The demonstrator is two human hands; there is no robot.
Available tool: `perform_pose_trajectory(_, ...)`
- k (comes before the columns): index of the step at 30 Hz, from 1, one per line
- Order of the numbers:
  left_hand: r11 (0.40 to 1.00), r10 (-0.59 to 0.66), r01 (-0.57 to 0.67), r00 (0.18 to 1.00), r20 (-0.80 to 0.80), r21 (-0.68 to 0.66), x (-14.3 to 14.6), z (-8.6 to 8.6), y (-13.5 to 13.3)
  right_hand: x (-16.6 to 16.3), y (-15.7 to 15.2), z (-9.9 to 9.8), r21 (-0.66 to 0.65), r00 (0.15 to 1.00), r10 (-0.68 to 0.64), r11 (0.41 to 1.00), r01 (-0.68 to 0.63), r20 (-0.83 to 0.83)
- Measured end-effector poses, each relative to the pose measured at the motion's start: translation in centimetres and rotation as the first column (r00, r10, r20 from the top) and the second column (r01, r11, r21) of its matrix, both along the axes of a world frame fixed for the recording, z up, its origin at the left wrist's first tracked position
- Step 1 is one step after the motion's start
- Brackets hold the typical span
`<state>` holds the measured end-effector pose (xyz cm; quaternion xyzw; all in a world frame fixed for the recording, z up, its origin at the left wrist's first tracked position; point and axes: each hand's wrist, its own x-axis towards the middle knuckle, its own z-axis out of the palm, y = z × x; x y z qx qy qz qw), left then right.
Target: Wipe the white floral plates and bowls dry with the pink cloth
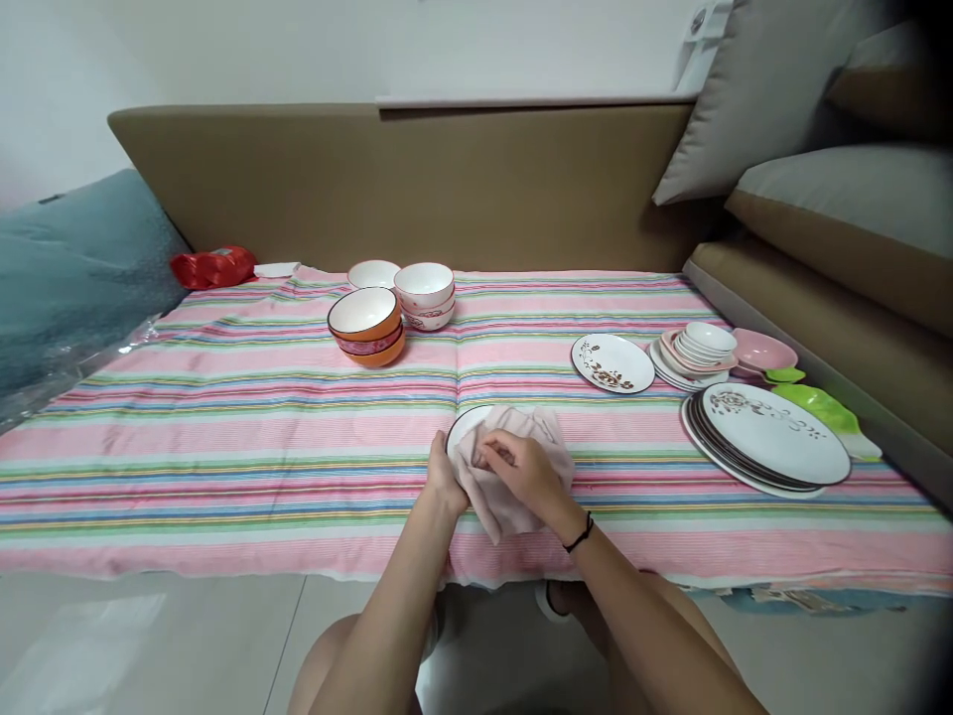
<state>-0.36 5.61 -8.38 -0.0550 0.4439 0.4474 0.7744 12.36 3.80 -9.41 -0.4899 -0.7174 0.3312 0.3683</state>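
A white plate with a dark rim (463, 427) lies on the striped cloth near the front edge, mostly covered by a pale pink rag (497, 501). My left hand (442, 479) grips the plate's left edge with its fingers curled under. My right hand (522, 469) presses down on the rag on top of the plate, fingers bent and bunching the fabric. A black band circles my right wrist.
Stacked orange bowls (367, 326) and white bowls (425, 293) stand at the back middle. To the right are a patterned plate (612, 362), small saucers (698, 350), a pink bowl (763, 352), a stack of large plates (770, 437) and green dishes (819, 405). A red bag (212, 266) lies far left.
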Motion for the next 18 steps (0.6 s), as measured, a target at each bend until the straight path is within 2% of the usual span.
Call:
perform_pose_trajectory(4, 0.996, -0.053, 0.056, 0.998, -0.043, 0.063, 0.0, -0.1, 0.1, -0.1, 0.1, -0.3, 0.096, 0.999, 0.042, 0.995, -0.043, 0.008)
perform_pose_trajectory(7, 0.992, -0.079, 0.094, 0.985, -0.153, 0.089, 0.0, -0.3, 0.2, -0.9, 0.0, -0.6, 0.182, 0.988, 0.111, 0.975, -0.129, 0.105)
perform_pose_trajectory(9, 0.986, -0.098, 0.130, 0.960, -0.264, 0.106, -0.1, -0.6, 0.2, -1.3, 0.0, -0.9, 0.209, 0.970, 0.103, 0.966, -0.150, 0.220)
perform_pose_trajectory(13, 0.960, -0.171, 0.251, 0.876, -0.451, 0.122, -1.0, -1.4, 0.4, -1.0, -0.2, -1.5, 0.151, 0.885, -0.031, 0.988, -0.045, 0.465)
perform_pose_trajectory(18, 0.914, -0.271, 0.402, 0.714, -0.645, 0.061, -2.5, -1.5, 0.7, -0.4, -0.2, -2.2, 0.138, 0.803, -0.139, 0.988, 0.072, 0.580)
